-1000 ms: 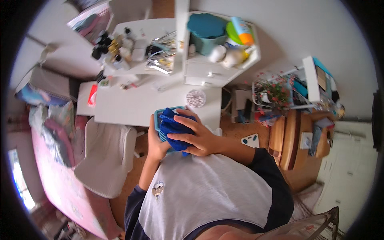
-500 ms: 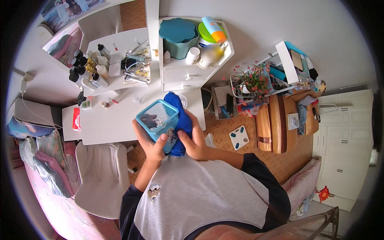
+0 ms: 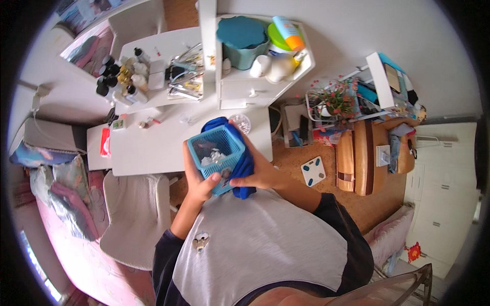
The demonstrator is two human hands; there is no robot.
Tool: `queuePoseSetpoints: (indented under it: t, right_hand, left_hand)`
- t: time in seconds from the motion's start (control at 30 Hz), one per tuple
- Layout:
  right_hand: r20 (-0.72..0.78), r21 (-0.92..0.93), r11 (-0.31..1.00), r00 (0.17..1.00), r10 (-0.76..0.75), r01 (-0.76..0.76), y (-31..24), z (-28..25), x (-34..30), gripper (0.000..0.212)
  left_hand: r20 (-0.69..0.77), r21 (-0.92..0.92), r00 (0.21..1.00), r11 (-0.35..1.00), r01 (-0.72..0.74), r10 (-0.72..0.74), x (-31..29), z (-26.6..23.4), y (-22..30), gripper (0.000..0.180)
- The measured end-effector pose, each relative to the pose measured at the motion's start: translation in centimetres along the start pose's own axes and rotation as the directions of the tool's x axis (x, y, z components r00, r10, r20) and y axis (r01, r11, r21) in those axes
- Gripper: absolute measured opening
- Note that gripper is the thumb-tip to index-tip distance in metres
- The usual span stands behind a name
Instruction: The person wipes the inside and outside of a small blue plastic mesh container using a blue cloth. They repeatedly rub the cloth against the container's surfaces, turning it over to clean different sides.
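Observation:
My left hand (image 3: 199, 184) grips a light-blue mesh basket (image 3: 227, 170) by its left side, thumb on the near wall. Small clear or silvery pieces (image 3: 216, 156) lie inside it; I cannot make out their kind. A dark-blue cloth (image 3: 248, 166) is bunched along the basket's right side and far corner. With my right hand (image 3: 263, 172) I press this cloth to the basket, thumb toward the near wall. The cloth hides part of the basket, and the fingers behind it are partly hidden. Both hands are above the near edge of the white table (image 3: 148, 153).
Bottles (image 3: 115, 81) and a tray of tools (image 3: 186, 76) stand on the raised shelf. A round dish of small white items (image 3: 241, 123) sits beyond the cloth. Left of me is a white-covered chair (image 3: 135, 219); on the right floor lies a scale (image 3: 313, 171).
The view has shifted, so the room sits further right. The basket has tilted slightly, and my right hand with the cloth has shifted along its right side.

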State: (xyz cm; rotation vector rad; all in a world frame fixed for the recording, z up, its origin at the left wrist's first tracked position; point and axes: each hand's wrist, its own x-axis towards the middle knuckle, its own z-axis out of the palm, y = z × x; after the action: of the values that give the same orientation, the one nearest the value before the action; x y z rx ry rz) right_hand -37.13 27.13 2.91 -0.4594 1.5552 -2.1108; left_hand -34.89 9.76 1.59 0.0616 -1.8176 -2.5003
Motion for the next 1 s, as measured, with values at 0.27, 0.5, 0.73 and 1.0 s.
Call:
queuePoseSetpoints:
  t: [0.27,0.5,0.73,1.0]
  right_hand:
    - [-0.331,-0.406,0.904,0.901,-0.279,0.131,1.0,1.1,0.1,0.025]
    - [-0.46,-0.475,0.857,0.774,-0.435,0.2,1.8,0.2,0.6,0.021]
    - [0.018,-0.592,0.747,0.932,-0.362,0.302,0.9,0.2,-0.5,0.052]
    - [0.099,-0.612,0.696,0.91,-0.404,0.376,2.9,0.9,0.1,0.083]
  left_hand:
    - [-0.169,0.078,0.976,0.989,-0.123,0.135,0.0,0.4,-0.7,0.093]
    - [0.043,-0.33,0.99,0.934,0.138,-0.132,-0.1,-0.2,0.0,0.108]
    - [-0.098,-0.139,0.994,0.99,0.032,-0.045,-0.6,0.0,-0.5,0.082]
    - [-0.053,0.043,0.998,0.998,-0.038,0.04,-1.6,-0.1,0.3,0.068]
